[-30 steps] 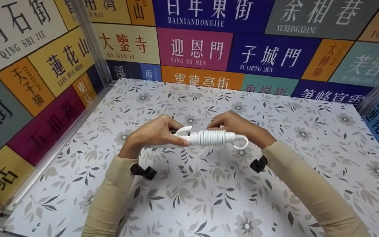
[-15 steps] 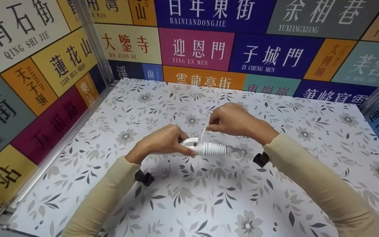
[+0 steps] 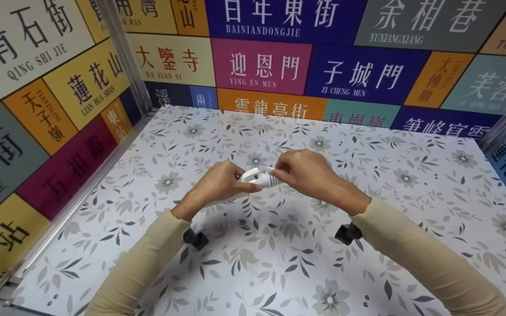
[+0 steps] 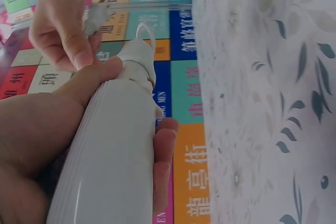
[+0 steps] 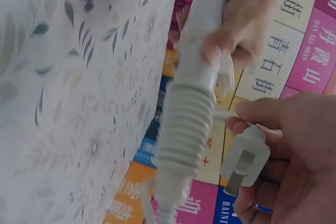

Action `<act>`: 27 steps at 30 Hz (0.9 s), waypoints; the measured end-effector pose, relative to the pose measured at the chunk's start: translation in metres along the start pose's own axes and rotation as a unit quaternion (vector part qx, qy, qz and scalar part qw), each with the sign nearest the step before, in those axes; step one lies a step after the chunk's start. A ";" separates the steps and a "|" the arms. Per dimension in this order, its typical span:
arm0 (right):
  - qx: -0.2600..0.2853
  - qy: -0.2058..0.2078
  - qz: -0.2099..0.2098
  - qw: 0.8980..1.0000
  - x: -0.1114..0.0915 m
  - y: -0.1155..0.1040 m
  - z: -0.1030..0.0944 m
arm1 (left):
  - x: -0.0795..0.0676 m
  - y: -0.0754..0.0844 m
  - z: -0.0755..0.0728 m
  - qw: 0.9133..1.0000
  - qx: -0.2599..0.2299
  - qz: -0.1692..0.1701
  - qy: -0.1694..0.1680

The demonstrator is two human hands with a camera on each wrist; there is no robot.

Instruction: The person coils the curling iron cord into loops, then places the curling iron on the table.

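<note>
A white curling iron (image 3: pixel 265 180) is held above the table, its cord (image 5: pixel 185 129) wound in several turns round the handle. My left hand (image 3: pixel 218 183) grips its body, the thumb lying along it near the curved lever (image 5: pixel 227 74). My right hand (image 3: pixel 308 172) is close beside the wound end and covers much of it in the head view. Between thumb and index finger it pinches a stretch of cord. In the right wrist view a white two-blade plug (image 5: pixel 244 160) sits against the curled fingers of that hand.
The table (image 3: pixel 253 263) has a white cover with grey flowers and leaves. Panels with street names (image 3: pixel 262 66) stand behind it and at both sides. Black camera mounts (image 3: pixel 196 239) are on both wrists.
My right hand went up with a strand of cord half a second ago, and now is down beside the handle. The curling iron has risen a little, its wound end now tilted away.
</note>
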State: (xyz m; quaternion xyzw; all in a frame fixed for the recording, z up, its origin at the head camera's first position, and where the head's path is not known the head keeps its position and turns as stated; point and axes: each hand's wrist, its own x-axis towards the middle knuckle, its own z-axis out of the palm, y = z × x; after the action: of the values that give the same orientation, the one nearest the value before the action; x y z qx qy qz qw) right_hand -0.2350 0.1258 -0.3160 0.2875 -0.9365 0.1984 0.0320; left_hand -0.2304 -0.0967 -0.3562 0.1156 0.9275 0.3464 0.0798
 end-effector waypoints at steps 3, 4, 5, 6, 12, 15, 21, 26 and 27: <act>0.047 0.008 0.008 0.999 -0.007 -0.003 0.003 | -0.001 0.002 -0.003 1.000 -0.006 -0.004 0.024; 0.063 0.009 0.008 0.998 -0.009 -0.003 0.005 | -0.001 0.003 -0.004 1.000 -0.009 -0.003 0.030; 0.077 0.011 0.006 0.997 -0.012 -0.003 0.006 | -0.001 0.004 -0.005 0.999 -0.012 -0.001 0.035; 0.093 0.014 0.001 0.996 -0.014 -0.002 0.008 | -0.001 0.005 -0.005 0.999 -0.016 0.001 0.039; 0.214 -0.006 -0.030 0.976 -0.025 0.012 0.019 | -0.001 0.010 -0.007 0.997 -0.036 0.010 0.073; 0.271 -0.049 -0.054 0.960 -0.027 0.024 0.024 | -0.002 0.013 -0.008 0.996 -0.054 0.015 0.069; 0.384 -0.152 -0.118 0.903 -0.024 0.052 0.037 | -0.008 0.016 -0.009 0.994 -0.101 0.032 0.027; 0.450 -0.215 -0.131 0.857 -0.020 0.067 0.044 | -0.011 0.014 -0.006 0.987 -0.142 0.071 -0.009; 0.453 -0.226 -0.135 0.852 -0.019 0.069 0.044 | -0.012 0.013 -0.006 0.986 -0.146 0.076 -0.016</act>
State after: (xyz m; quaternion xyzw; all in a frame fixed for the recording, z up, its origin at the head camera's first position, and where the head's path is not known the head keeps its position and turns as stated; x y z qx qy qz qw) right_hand -0.2545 0.1703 -0.3843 0.4303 -0.6763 0.5241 -0.2876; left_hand -0.2184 -0.0940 -0.3426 0.1788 0.8539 0.4816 0.0840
